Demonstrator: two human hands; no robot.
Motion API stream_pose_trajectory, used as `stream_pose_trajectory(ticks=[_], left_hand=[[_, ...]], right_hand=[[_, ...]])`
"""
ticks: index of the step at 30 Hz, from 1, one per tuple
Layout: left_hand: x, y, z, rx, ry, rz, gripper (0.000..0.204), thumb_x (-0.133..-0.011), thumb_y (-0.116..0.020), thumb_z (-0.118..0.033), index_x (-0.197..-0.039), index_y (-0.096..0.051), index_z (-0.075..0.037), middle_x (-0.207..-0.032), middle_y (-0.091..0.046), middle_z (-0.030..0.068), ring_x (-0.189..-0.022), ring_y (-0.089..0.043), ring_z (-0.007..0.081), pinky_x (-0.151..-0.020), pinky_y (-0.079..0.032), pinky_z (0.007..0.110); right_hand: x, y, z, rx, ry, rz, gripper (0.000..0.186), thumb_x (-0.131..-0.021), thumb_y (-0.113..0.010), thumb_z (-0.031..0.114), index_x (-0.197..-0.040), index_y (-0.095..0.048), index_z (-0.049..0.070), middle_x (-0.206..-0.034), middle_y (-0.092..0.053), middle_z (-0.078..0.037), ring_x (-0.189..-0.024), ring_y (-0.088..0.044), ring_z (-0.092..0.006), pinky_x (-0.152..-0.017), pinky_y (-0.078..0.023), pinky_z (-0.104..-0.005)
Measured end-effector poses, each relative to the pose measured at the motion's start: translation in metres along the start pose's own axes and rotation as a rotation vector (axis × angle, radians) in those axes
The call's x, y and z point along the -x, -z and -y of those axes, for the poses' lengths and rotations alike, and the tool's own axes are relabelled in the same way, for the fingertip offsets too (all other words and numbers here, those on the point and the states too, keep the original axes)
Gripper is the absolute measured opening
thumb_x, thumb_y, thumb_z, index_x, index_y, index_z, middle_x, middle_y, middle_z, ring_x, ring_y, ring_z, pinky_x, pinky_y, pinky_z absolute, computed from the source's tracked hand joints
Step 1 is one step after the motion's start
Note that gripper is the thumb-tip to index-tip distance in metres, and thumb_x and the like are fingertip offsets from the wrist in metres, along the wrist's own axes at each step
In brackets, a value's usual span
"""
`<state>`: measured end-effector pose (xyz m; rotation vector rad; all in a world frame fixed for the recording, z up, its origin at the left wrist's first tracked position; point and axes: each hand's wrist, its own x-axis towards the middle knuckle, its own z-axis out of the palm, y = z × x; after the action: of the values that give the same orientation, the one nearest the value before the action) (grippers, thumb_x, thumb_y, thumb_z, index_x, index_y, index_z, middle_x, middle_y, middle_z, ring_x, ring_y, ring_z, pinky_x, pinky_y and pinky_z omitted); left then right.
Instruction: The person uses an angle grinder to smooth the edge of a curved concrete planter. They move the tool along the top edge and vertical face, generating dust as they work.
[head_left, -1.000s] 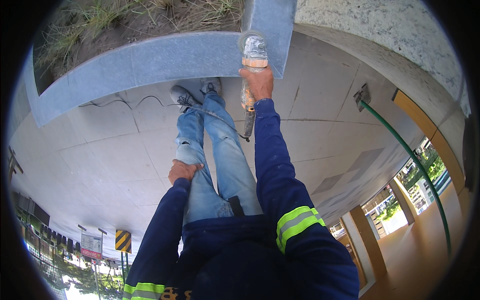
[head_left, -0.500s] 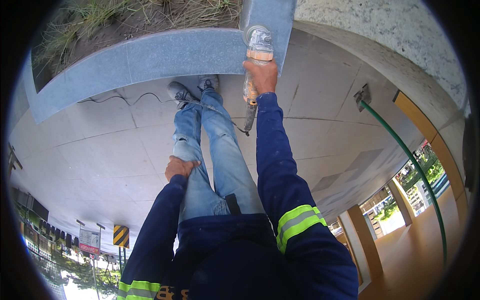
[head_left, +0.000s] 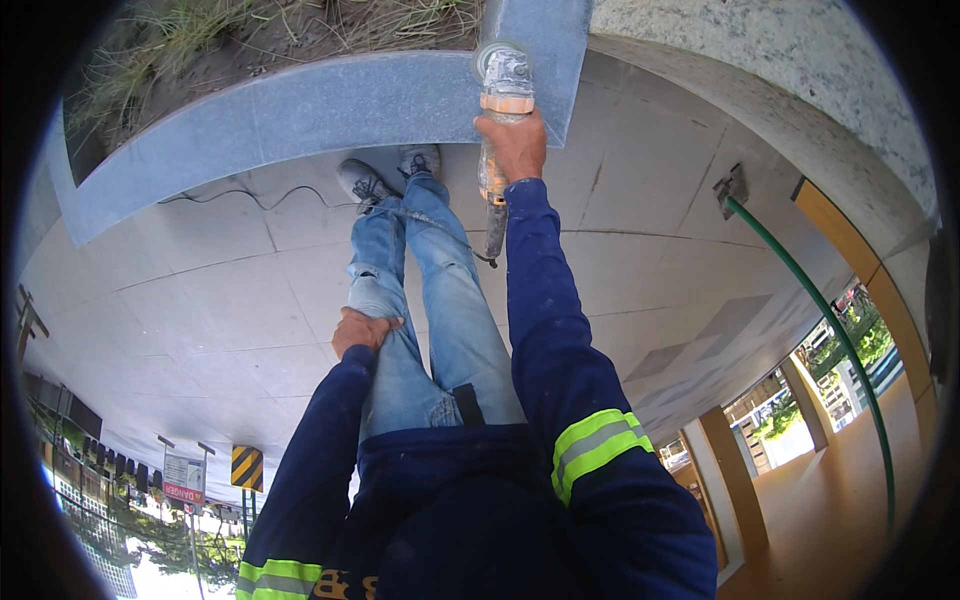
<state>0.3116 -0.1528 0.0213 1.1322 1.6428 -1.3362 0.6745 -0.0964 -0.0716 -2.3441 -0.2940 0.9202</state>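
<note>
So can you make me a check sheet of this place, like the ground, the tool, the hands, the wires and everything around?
Surface: pale paved floor of large slabs, with a grey stone curb curving along a bed of dry grass.
Job's things: angle grinder held against the curb's grey stone.
Clutter: nothing seen.
Hands: right hand wrapped around the grinder's body; left hand resting on the left knee, holding nothing.
Cables: thin dark cord lying along the foot of the curb; green hose running across the floor on the right.
Surroundings: yellow-and-black striped sign at lower left; trees and building columns at lower right.
</note>
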Motion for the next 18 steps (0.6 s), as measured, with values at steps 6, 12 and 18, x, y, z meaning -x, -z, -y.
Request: stream_pose_trajectory(ticks=[6, 12, 18], left_hand=[[0.002, -0.002, -0.001, -0.021, 0.017, -0.010, 0.106, -0.062, -0.093, -0.067, -0.127, -0.056, 0.007, -0.121, -0.074, 0.0264, -0.116, -0.073, 0.0389, -0.102, -0.057, 0.043], [0.000, -0.008, 0.003, -0.002, 0.005, -0.014, 0.105, -0.062, -0.094, -0.068, -0.127, -0.056, 0.006, -0.120, -0.074, 0.0253, -0.114, -0.074, 0.0390, -0.101, -0.057, 0.043], [-0.002, -0.009, 0.003, -0.001, 0.006, -0.039, 0.106, -0.060, -0.095, -0.067, -0.126, -0.057, 0.007, -0.118, -0.075, 0.0250, -0.113, -0.074, 0.0393, -0.101, -0.058, 0.043]], right_hand=[[0.022, 0.004, -0.018, 0.091, -0.048, -0.036, 0.060, -0.070, -0.091, 0.026, -0.118, -0.069, -0.001, -0.109, -0.078, -0.018, -0.098, -0.076, -0.0318, -0.089, -0.059, -0.0419], [0.010, 0.022, -0.031, -0.086, -0.072, -0.084, 0.067, -0.068, -0.089, 0.029, -0.122, -0.065, -0.002, -0.113, -0.076, -0.021, -0.106, -0.075, -0.0383, -0.095, -0.057, -0.0463], [0.014, 0.010, -0.011, 0.031, 0.001, -0.036, 0.057, -0.071, -0.090, 0.025, -0.117, -0.069, -0.001, -0.112, -0.077, -0.018, -0.097, -0.076, -0.0321, -0.089, -0.058, -0.0411]])
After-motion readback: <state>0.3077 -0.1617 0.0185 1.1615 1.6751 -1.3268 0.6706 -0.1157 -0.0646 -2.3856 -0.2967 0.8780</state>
